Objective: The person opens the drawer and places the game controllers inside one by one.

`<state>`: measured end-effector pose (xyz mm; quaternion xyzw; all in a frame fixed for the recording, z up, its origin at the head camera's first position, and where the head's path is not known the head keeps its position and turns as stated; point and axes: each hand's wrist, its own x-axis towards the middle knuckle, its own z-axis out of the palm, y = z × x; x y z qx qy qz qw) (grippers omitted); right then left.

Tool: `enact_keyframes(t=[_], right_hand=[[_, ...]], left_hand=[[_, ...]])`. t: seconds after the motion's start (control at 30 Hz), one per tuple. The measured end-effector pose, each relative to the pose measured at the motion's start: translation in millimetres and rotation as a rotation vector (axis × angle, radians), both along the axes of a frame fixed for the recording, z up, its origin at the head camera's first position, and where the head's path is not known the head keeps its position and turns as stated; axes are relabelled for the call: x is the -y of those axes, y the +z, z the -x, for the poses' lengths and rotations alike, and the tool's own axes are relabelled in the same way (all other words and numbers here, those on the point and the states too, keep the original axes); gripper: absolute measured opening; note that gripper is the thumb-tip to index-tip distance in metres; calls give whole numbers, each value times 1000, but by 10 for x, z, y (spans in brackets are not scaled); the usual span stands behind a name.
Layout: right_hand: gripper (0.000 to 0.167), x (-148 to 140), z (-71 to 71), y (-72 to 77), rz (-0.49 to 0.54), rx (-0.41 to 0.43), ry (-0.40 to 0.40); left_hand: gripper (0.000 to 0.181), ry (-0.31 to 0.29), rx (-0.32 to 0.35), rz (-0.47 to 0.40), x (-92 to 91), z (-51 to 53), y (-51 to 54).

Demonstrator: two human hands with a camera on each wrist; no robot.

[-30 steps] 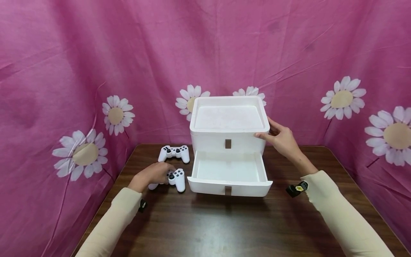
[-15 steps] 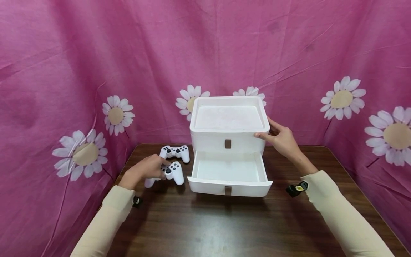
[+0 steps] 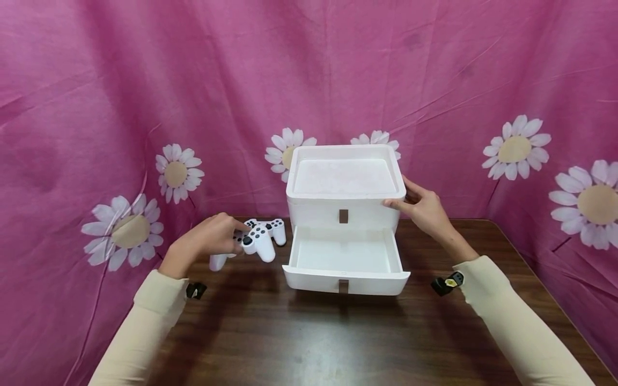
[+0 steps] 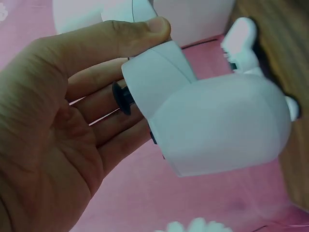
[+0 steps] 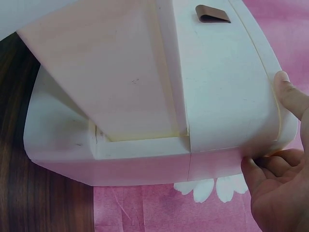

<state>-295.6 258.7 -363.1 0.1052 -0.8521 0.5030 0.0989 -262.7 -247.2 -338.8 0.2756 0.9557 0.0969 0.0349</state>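
My left hand (image 3: 207, 238) pinches a white game controller (image 3: 263, 244) by its middle, raised off the table and partly covering a second white controller (image 3: 278, 231) behind it. In the left wrist view, the thumb presses one face of the held controller (image 4: 222, 125) while the fingers lie behind its black thumbstick. A white two-drawer unit (image 3: 316, 212) stands to the right, its lower drawer (image 3: 314, 281) pulled out with nothing inside. My right hand (image 3: 425, 212) grips the unit's upper right corner, thumb at the front edge and fingers curled against the side.
The brown wooden table (image 3: 309, 338) carries everything. A pink curtain (image 3: 241, 80) printed with white daisies hangs behind and along both sides. The unit's top is a shallow recessed tray (image 3: 343, 195). Brown tabs (image 3: 343, 216) mark the drawer fronts.
My left hand has lifted the controller from the table and moved it up and slightly left, in front of the second controller. My right hand and the drawer unit stay put.
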Motion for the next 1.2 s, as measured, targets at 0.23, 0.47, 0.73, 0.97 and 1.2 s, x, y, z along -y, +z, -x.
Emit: enact_keyframes(t=[0.23, 0.47, 0.73, 0.97, 1.2], right_hand=[[93, -5, 3, 3, -8, 6, -7], [92, -8, 12, 17, -11, 17, -10], [92, -2, 8, 5, -28, 5, -4], [92, -2, 15, 13, -30, 4, -8], [90, -1, 23, 1, -5, 5, -3]], left_hand=[[46, -53, -33, 4, -150, -45, 325], [49, -99, -55, 1, -390, -84, 577], [37, -179, -60, 6, -704, -98, 839], [27, -218, -47, 19, -960, -77, 935], [22, -273, -103, 57, -1192, -27, 1000]])
